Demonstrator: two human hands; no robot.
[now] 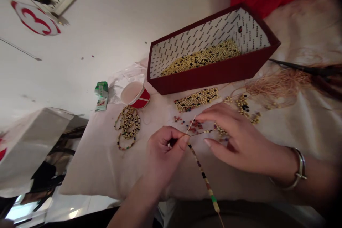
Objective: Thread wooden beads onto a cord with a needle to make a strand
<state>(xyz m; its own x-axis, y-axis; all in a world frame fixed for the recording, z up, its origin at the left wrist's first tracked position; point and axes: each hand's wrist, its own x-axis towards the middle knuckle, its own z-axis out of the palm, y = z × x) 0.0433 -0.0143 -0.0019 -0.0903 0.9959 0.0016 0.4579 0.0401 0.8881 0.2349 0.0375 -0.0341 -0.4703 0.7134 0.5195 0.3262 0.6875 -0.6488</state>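
My left hand [168, 153] pinches a beaded string between thumb and forefinger. The string of beads [205, 178], in black, cream, brown and green, hangs from the pinch down toward my lap. A pale thread end [191, 124] sticks up from the same fingertips, and a thin dark strand [199, 134] with a few light beads at its tip points right. My right hand [240, 139] is just beside it, thumb and forefinger apart; the forefinger tip is close to the thread end, and I cannot tell whether they touch. Loose reddish beads [196, 125] lie behind the fingers.
A dark red box [208, 76] holding many beads stands at the back. In front of it lies a flat bead strip [196, 99]. Beaded loops [128, 124], a paper cup [139, 96] and a green packet [101, 94] are left. Tangled cords [280, 85] lie right.
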